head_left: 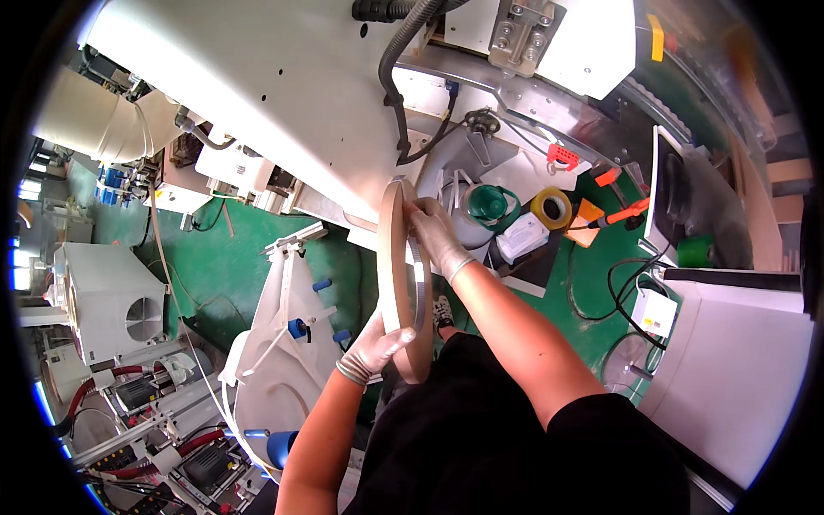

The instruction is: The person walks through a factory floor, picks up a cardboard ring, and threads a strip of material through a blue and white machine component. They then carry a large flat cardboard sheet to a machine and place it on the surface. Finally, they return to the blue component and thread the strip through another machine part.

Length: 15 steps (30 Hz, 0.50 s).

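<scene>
A large, narrow roll of beige strip (pixel 392 275) stands on edge in front of my body, with a greyish band showing along its inner side. My right hand (pixel 438 236), in a pale glove, grips its upper part, with the fingers reaching into the ring. Lower down, my left hand (pixel 373 348), also gloved, holds the near part from the left. Its thumb lies across the edge, and the other fingers are partly hidden behind the roll. The top of the roll is close to the white machine housing (pixel 283 94); I cannot tell whether they touch.
On the right, a green-lidded container (pixel 487 204), a yellow tape roll (pixel 551 209) and an orange-handled tool (pixel 622 213) lie near the machine. A white reel stand (pixel 279 360) with blue knobs stands left. Black cables (pixel 631 300) hang near a white cabinet (pixel 730 369).
</scene>
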{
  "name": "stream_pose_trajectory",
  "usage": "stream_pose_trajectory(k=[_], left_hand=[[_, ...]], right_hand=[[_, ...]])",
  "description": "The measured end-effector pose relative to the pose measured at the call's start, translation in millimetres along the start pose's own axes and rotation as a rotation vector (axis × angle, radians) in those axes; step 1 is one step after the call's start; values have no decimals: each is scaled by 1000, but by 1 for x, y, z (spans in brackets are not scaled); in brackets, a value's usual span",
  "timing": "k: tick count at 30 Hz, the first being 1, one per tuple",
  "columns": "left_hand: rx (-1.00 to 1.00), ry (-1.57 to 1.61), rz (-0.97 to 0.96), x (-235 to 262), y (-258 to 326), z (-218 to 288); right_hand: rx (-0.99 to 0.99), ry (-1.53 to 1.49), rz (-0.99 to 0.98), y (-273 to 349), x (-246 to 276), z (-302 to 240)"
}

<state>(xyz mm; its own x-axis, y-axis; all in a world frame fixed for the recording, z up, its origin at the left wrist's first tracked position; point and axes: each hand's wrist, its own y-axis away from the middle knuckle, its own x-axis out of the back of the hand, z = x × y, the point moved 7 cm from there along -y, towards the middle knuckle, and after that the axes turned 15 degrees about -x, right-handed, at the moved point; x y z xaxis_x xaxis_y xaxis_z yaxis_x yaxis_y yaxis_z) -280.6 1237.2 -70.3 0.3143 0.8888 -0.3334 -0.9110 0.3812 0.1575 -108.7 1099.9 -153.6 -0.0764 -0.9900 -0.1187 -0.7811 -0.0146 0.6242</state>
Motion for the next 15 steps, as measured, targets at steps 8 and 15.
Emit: stream_pose_trajectory(k=[8,15], left_hand=[[0,-11,-15,2,3,3],[-90,-279,-123,-4,11,2]], right_hand=[[-160,-748,-729,12,-6,-65],[21,-865,-404,-2,52,-121]])
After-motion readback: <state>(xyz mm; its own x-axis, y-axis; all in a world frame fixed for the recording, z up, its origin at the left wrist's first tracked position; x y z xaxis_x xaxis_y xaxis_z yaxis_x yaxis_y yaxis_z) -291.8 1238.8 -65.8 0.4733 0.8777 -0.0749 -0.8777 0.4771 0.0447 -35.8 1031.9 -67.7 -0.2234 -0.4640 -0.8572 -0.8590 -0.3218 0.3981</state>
